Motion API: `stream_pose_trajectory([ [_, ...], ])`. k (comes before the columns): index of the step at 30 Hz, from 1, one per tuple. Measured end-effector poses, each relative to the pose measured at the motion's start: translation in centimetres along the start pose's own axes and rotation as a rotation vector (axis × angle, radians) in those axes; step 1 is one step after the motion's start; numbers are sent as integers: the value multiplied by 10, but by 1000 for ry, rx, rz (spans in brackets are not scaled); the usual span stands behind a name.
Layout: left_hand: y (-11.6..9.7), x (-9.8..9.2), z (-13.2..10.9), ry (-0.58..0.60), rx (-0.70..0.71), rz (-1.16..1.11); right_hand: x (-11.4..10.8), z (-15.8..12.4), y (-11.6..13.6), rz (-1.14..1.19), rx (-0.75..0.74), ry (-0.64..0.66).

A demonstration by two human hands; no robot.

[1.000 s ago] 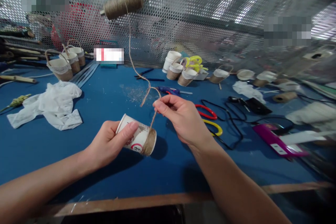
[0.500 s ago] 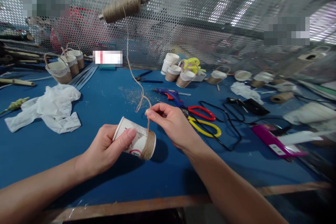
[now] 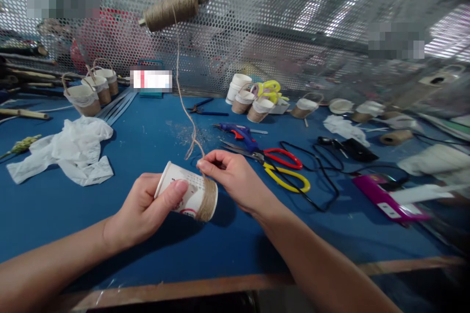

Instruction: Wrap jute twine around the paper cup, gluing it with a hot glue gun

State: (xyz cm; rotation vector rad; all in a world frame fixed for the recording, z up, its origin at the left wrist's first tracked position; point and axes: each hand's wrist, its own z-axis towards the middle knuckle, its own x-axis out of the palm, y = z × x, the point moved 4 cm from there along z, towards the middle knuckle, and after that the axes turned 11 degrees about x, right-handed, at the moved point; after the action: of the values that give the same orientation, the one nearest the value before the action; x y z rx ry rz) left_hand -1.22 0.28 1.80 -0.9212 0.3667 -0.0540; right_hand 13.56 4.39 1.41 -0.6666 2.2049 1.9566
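Note:
A white paper cup (image 3: pixel 191 183) lies tilted on its side in the air, gripped by my left hand (image 3: pixel 147 208) with the thumb across its printed wall. Brown twine (image 3: pixel 208 199) is wound in a band round the cup's base end, at the right. My right hand (image 3: pixel 229 173) pinches the strand beside that band, between thumb and forefinger. From there the loose twine (image 3: pixel 178 76) runs up, with a small loop near the fingers, to a spool (image 3: pixel 171 10) on a stick against the mesh wall.
Scissors (image 3: pixel 286 168), a blue glue gun (image 3: pixel 238 133) and black cables lie right of my hands. Pliers (image 3: pixel 205 107) and twine-wrapped cups (image 3: pixel 259 109) are behind. White lace cloth (image 3: pixel 69 151) lies left, a purple box (image 3: pixel 385 198) right.
My right hand has moved slightly left with the pinched twine, closer to the cup. The cup has turned a little in my left hand, and more of the scissors' blades shows.

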Motion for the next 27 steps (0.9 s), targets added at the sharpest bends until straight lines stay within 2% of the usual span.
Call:
stream_pose_trajectory([
  [3,4,1,-2,-41,-77,-88,2,2,-3,-5,6,6],
  [8,20,5,-4,-174,-345,-374,3,11,-11,-41,41,-1],
  [13,29,6,1,-348,-545,-533,-10,11,-7,-70,13,-141],
  [16,30,6,3,-369,-576,-578,-12,-2,5,-110,-98,-208],
  [19,30,6,3,-339,-569,-543,-3,-15,14,-167,-176,-185],
  [22,30,7,2,-310,-558,-477,5,-20,15,-199,-179,-172],
  [27,29,6,1,-259,-522,-396,7,-21,14,-271,-180,-246],
])
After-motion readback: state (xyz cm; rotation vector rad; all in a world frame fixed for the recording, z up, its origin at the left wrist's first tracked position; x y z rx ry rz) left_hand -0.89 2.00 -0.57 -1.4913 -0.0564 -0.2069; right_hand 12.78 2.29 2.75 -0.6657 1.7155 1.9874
